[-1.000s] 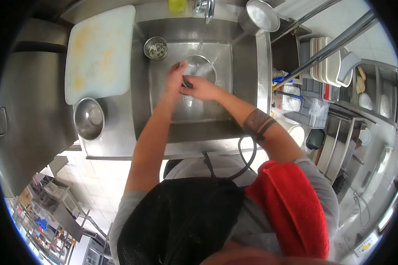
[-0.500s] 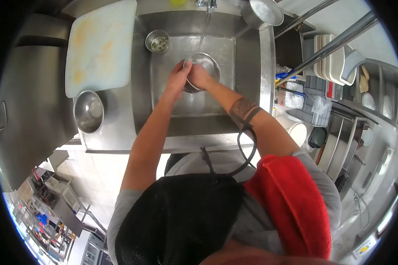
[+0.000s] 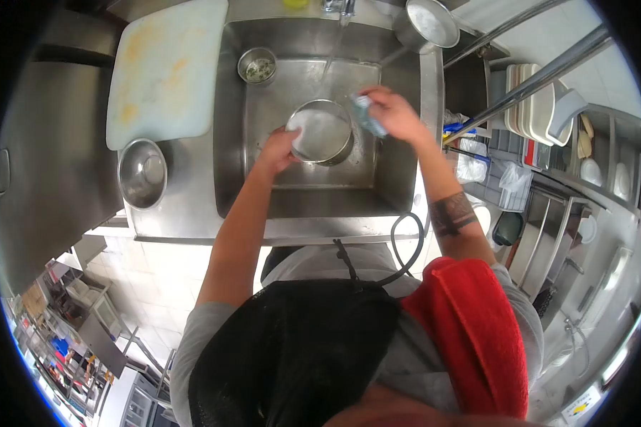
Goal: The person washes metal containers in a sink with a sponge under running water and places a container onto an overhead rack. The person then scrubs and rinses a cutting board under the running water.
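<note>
Stainless steel makes up the bench (image 3: pixel 185 203) and the sink (image 3: pixel 228 142) set into it, with the tap (image 3: pixel 347 11) at the far edge. Seen from the head view, a white cutting board (image 3: pixel 164 71) with orange-brown stains lies to the left of the sink, and a steel mixing bowl (image 3: pixel 132 178) is just beside its near end. A small steel cup (image 3: pixel 244 67) with green bits inside stands in the far left part of the sink. The round steel pot (image 3: pixel 345 139) is also in the sink, near its middle. The left hand (image 3: pixel 278 151) grasps it at the left side, the fingers bent around the rim. The right hand (image 3: pixel 399 117), apart from the pot on its right, has its fingers closed on a greenish-white scrubbing pad (image 3: pixel 369 117), which is blurred. I judge the pot rather light and stiff, not fragile, but probably slippery with water; the rim seems the surest place for taking hold, with the thumb and fingers on two sides of the wall. The pad looks soft and easy to squeeze, best held by its broad sides. The mouth of the pot points up to the camera; being round, it shows no long axis across, and whether it is tilted I cannot tell. The long axis of the pad runs slantwise, from far left to near right. Whether the whitish look inside the pot is foam or only shine is not clear.
</note>
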Available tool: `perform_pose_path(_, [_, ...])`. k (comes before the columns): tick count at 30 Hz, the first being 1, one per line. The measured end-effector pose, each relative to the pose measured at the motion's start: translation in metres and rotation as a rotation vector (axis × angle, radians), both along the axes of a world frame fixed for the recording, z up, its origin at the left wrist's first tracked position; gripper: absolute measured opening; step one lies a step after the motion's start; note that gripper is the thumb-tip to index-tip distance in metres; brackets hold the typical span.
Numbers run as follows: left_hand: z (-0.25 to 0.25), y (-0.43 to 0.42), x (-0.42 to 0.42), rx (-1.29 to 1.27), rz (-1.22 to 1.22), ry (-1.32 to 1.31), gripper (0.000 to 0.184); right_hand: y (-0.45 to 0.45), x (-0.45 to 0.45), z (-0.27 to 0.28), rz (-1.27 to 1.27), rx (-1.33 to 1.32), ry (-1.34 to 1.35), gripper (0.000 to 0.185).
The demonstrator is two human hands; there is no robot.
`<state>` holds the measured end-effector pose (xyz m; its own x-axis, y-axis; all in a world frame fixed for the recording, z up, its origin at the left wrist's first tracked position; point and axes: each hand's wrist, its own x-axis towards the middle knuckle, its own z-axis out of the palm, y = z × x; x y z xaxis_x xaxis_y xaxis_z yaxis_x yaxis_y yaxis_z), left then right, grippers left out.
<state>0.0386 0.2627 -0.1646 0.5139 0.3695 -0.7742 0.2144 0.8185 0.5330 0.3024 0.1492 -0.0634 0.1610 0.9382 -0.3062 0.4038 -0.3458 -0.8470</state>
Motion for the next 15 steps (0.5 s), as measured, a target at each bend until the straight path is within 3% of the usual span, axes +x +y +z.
perform_pose_path(1, [0.008, -0.002, 0.008, 0.013, -0.045, -0.003, 0.042, 0.001, -0.012, -0.012, -0.07, -0.196, -0.107, 0.031])
perform_pose_path(2, [0.012, -0.004, 0.013, 0.026, -0.089, -0.005, 0.047, -0.002, -0.029, -0.05, -0.267, -0.11, -0.233, 0.034])
perform_pose_path(3, [0.009, -0.005, 0.015, 0.026, -0.094, -0.005, 0.047, 0.004, -0.035, -0.055, -0.272, -0.11, -0.233, 0.034])
perform_pose_path(5, [-0.009, -0.015, 0.013, 0.09, -0.255, -0.157, 0.045, 0.014, -0.043, -0.063, -0.367, -0.16, 0.382, 0.036])
perform_pose_path(6, [-0.032, -0.015, 0.009, 0.086, -0.257, -0.148, 0.045, 0.013, -0.047, -0.071, -0.37, -0.165, 0.391, 0.036])
perform_pose_path(8, [-0.095, -0.011, 0.001, 0.143, -0.27, -0.502, 0.035, 0.01, -0.056, -0.091, -0.533, -0.464, 1.249, 0.041])
perform_pose_path(9, [-0.111, -0.016, 0.003, 0.145, -0.269, -0.501, 0.035, 0.009, -0.064, -0.094, -0.53, -0.464, 1.249, 0.041])
perform_pose_path(11, [-0.138, -0.032, 0.012, -0.044, 0.357, -0.46, 0.031, -0.001, -0.095, -0.098, -0.853, -0.281, 1.58, 0.045])
perform_pose_path(12, [-0.149, -0.029, 0.018, 0.042, 0.373, -0.397, 0.031, -0.001, -0.113, -0.109, -1.058, -0.134, 1.584, 0.047])
perform_pose_path(13, [-0.16, -0.026, 0.025, 0.127, 0.386, -0.327, 0.033, 0.001, -0.126, -0.111, -1.333, -0.153, 1.426, 0.045])
perform_pose_path(14, [-0.17, -0.023, 0.032, 0.209, 0.397, -0.251, 0.036, 0.001, -0.13, -0.111, -1.32, -0.155, 1.408, 0.042])
perform_pose_path(15, [-0.144, -0.011, 0.045, -0.111, 0.67, -0.314, 0.035, 0.004, -0.129, -0.113, -1.299, -0.152, 1.39, 0.04])
